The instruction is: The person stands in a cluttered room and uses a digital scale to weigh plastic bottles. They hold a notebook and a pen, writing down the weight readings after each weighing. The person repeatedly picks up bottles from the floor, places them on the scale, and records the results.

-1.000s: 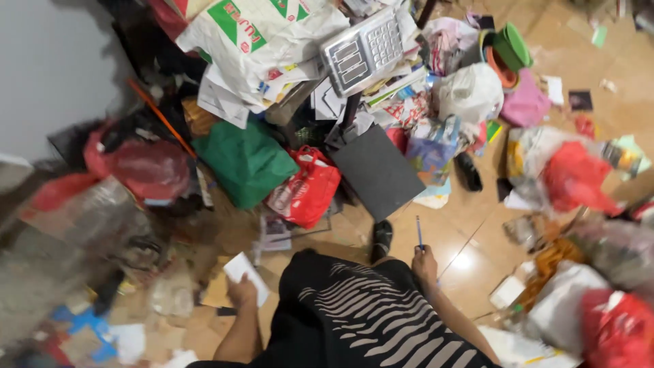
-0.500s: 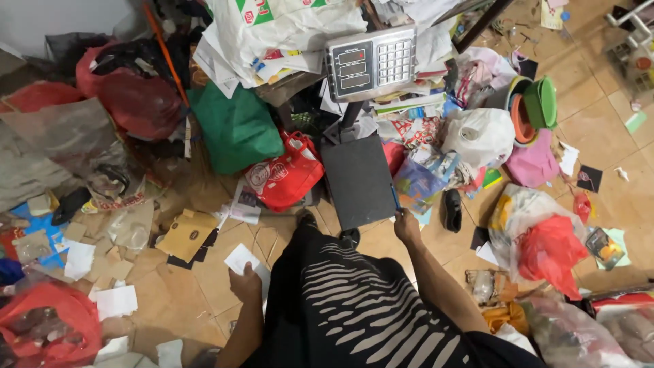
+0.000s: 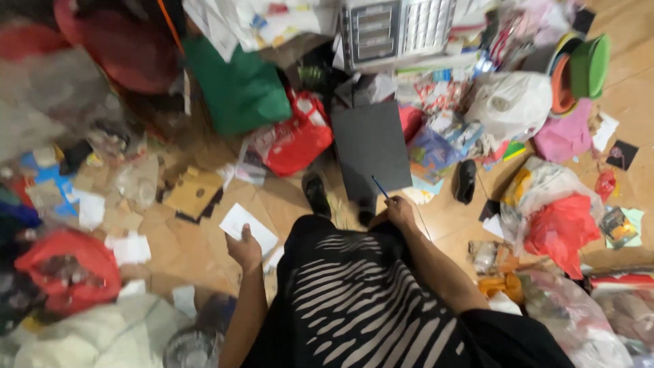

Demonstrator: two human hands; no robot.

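Observation:
I stand over a floor littered with bags and papers, my black striped skirt filling the lower middle. My left hand [image 3: 244, 248] is closed on a white sheet of paper [image 3: 248, 228], held out over the wooden floor. My right hand [image 3: 398, 211] grips a thin blue pen [image 3: 379, 187], its tip pointing up towards a flat dark grey board [image 3: 371, 146] lying just ahead. My black shoes [image 3: 317, 194] show below the board's near edge.
A green bag [image 3: 238, 92], a red plastic bag [image 3: 296, 136] and a grey scale-like device [image 3: 398, 27] lie ahead. White and red bags [image 3: 562, 221] crowd the right, green and orange bowls [image 3: 579, 68] far right. Cardboard [image 3: 194, 193] and paper scraps lie left.
The view has swung and closed in on the pile. My right hand with the pen has drawn back from the dark board towards my waist; my left hand keeps the paper.

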